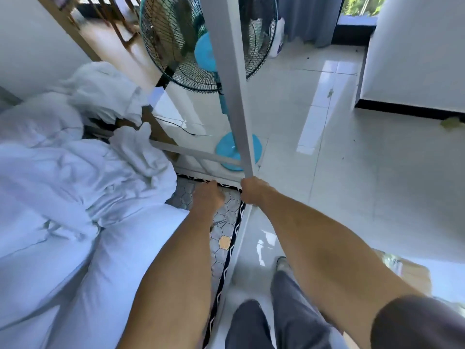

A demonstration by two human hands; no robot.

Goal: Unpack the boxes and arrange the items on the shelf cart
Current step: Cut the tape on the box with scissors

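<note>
A white metal post [227,71] of a bed frame rises through the middle of the view. My right hand [254,191] is closed around the post at its lower end, at the corner of the mattress. My left hand [208,196] rests as a fist on the hexagon-patterned mattress [224,235], just left of the post, near the white rail [196,154] at the bed's end. Whether it grips anything is hidden. A cardboard box [412,273] shows partly behind my right forearm at the lower right. No shelf cart is in view.
White bedding [75,185] is heaped over the bed on the left. A blue standing fan [201,46] stands just beyond the bed end, its base [239,152] on the glossy tiled floor [352,185]. My legs and a foot [283,263] are beside the bed.
</note>
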